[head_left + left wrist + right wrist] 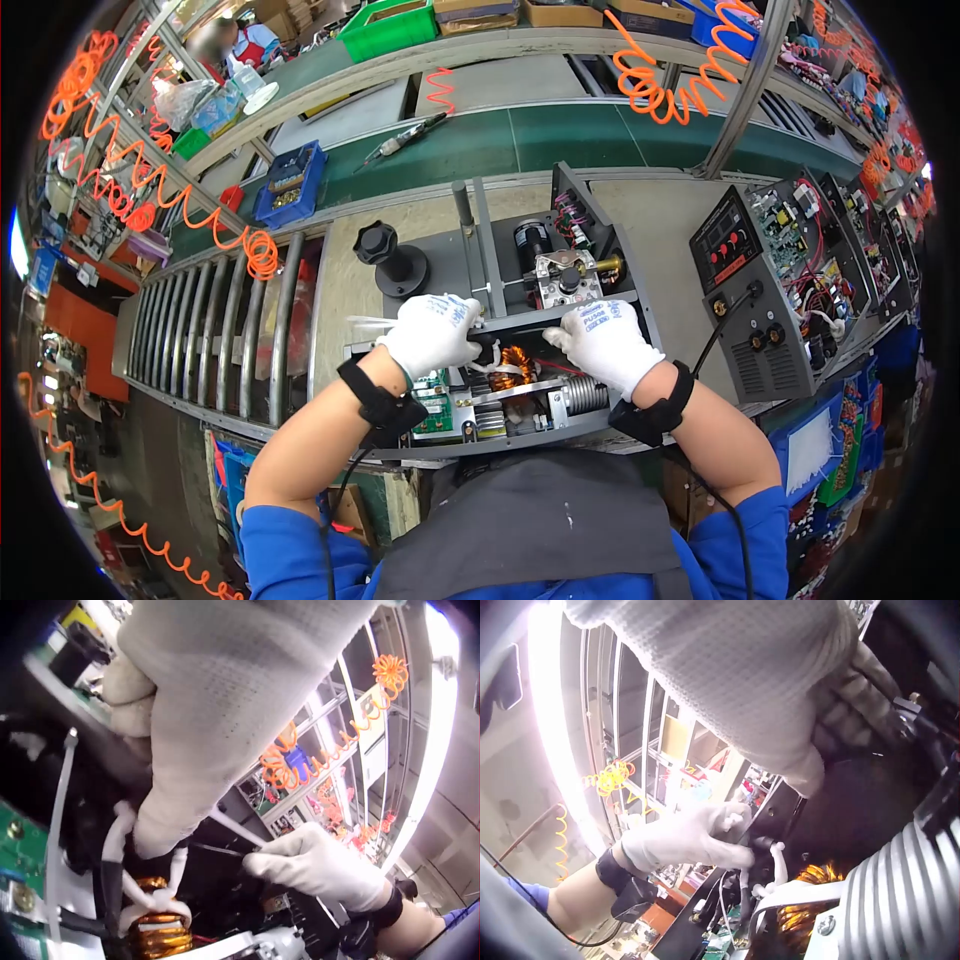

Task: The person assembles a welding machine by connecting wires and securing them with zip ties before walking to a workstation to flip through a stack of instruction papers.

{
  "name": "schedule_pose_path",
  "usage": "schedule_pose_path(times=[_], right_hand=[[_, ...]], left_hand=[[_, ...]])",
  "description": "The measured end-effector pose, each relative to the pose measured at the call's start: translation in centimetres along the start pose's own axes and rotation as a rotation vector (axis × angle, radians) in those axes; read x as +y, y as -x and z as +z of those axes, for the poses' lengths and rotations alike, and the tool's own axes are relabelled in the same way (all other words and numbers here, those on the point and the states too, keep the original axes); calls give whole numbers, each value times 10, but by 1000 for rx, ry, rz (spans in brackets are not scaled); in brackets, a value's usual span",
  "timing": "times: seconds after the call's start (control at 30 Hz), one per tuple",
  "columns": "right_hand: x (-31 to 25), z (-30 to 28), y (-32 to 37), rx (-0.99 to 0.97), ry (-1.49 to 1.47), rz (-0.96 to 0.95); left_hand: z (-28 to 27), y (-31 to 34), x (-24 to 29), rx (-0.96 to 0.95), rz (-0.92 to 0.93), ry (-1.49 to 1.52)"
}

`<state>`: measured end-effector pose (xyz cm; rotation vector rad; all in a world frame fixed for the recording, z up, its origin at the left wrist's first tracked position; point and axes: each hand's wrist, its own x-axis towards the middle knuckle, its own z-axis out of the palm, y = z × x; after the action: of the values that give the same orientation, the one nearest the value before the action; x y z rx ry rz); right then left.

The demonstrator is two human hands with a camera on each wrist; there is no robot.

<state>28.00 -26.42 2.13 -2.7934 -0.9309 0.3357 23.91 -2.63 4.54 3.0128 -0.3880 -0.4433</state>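
An open dark chassis holds a copper coil [515, 368] with white-sleeved leads, a green board [433, 405] and a ribbed silver cylinder [583, 393]. My gloved left hand [435, 333] is over the inner panel, left of the coil; its fingers curl round thin white strips [370, 322] that stick out to the left. In the left wrist view its thumb points down beside the white sleeves [163, 900]. My gloved right hand [608, 345] lies at the panel's right part, above the ribbed cylinder [889, 900]. Its fingers are bent, and their contact is unclear.
Behind the panel stand a black knob [376, 243] and a metal block [568, 278]. More open units [740, 290] are at the right, and metal rollers [215, 340] at the left. A blue bin [290, 185] and a tool [400, 140] sit further back, under orange coiled hoses.
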Motion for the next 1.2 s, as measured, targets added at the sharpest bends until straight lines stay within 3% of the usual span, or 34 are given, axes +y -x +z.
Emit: schedule_pose_path(times=[0.07, 0.27, 0.4, 0.47, 0.57, 0.6, 0.67, 0.73, 0.87, 1.03, 1.1, 1.2], right_hand=[[6, 2, 4, 41, 37, -36], [7, 0, 1, 39, 91, -34], [10, -9, 9, 71, 170, -61], [16, -30, 27, 48, 9, 0], [-6, -41, 73, 162, -397, -364], [-23, -52, 85, 48, -416, -397], [-36, -26, 98, 159, -390, -492], [-35, -19, 108, 262, -309, -522], [-37, -29, 128, 62, -349, -492], [-28, -13, 138, 14, -528, -458], [-31, -15, 139, -47, -687, -386], [-35, -9, 136, 1, -643, -434]], left_hand=[[7, 1, -1, 93, 52, -27], [-9, 17, -2, 105, 25, 166], [2, 48, 27, 388, 45, 150], [1, 70, 50, 303, 49, 195], [4, 85, 85, 58, 65, 303], [23, 86, 92, 230, 174, 368], [30, 92, 102, 177, 250, 377], [51, 91, 107, 197, 275, 397], [58, 103, 126, 187, 186, 703], [62, 108, 132, -61, 222, 726], [68, 112, 133, -31, 220, 770], [71, 118, 130, -56, 200, 822]])
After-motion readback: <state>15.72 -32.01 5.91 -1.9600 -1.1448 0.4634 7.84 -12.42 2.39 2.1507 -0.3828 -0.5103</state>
